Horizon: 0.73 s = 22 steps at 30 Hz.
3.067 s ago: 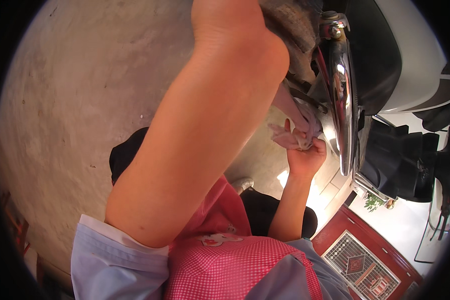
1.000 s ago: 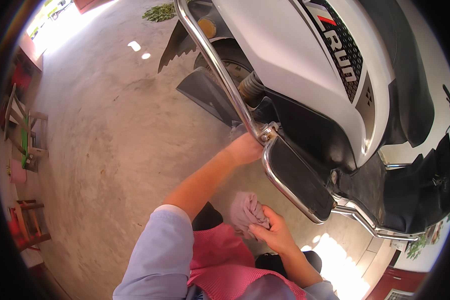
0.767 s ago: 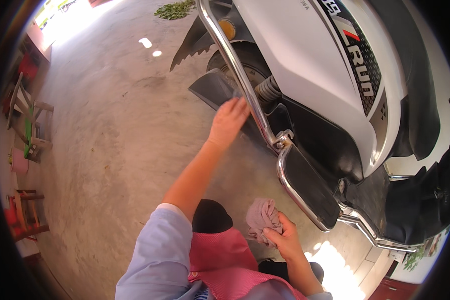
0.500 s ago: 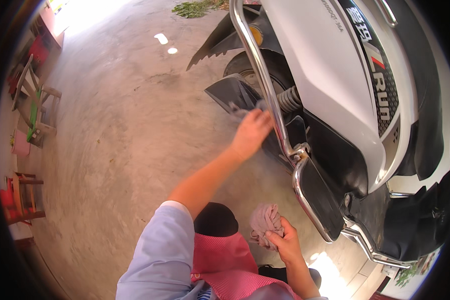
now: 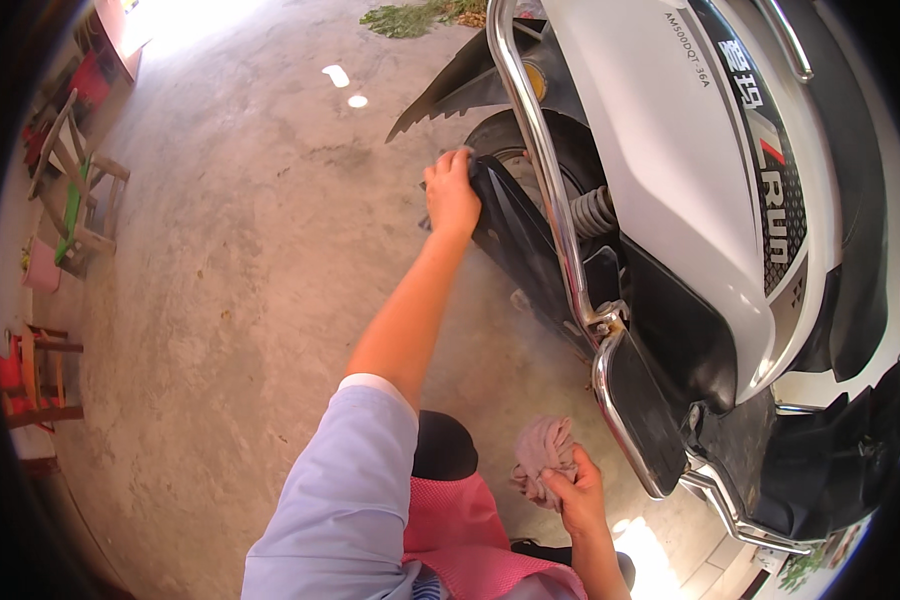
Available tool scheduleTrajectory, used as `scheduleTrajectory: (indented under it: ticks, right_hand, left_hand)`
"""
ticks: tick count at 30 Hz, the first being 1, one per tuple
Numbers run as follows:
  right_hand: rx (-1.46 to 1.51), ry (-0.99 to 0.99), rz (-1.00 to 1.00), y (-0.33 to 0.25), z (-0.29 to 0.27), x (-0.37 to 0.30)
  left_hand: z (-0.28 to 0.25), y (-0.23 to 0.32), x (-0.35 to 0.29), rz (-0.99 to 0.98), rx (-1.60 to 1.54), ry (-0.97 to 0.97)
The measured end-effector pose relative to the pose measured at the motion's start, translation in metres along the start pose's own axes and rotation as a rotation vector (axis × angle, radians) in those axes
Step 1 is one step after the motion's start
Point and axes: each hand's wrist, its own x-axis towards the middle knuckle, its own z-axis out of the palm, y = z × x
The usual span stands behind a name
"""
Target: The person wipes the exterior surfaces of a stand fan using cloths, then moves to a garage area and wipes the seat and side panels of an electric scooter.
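A white electric scooter (image 5: 635, 150) stands at the right, its black rear wheel (image 5: 570, 150) partly behind a chrome side rail (image 5: 542, 130). My left hand (image 5: 453, 195) is closed over the end of a long black cover (image 5: 518, 225) beside that wheel. Bits of a dark grey cloth (image 5: 425, 188) show at the edge of my fingers, pressed against the cover; most of it is hidden. Lower down, my right hand (image 5: 582, 492) grips a bunched pinkish-grey cloth (image 5: 544, 460) in front of my knees, apart from the scooter.
A black footrest (image 5: 638, 415) juts out near my right hand. Wooden chairs (image 5: 95, 200) and a pink bin (image 5: 42, 265) line the left wall. Green leaves (image 5: 400, 20) lie on the concrete floor (image 5: 220, 300) at the far side.
My left hand has moved left and farther away along the black cover, to its end, with the grey cloth. My right hand still holds its cloth in nearly the same place.
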Motion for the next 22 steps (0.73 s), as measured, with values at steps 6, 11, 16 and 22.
scheduleTrajectory:
  ticks: [6, 11, 16, 22]
  right_hand:
    - [-0.008, -0.018, 0.032, 0.007, -0.002, 0.004]
    - [-0.042, -0.029, 0.017, 0.008, 0.002, 0.010]
    - [-0.003, -0.003, 0.051, 0.012, 0.004, 0.011]
    - [-0.017, -0.013, 0.072, 0.019, 0.007, 0.014]
  left_hand:
    - [-0.001, 0.052, -0.081, -0.001, -0.271, -0.019]
    - [0.004, 0.019, -0.089, 0.039, -0.310, -0.058]
    - [0.030, -0.014, -0.078, -0.195, -0.095, 0.024]
    - [0.056, -0.020, -0.085, -0.298, -0.256, -0.069]
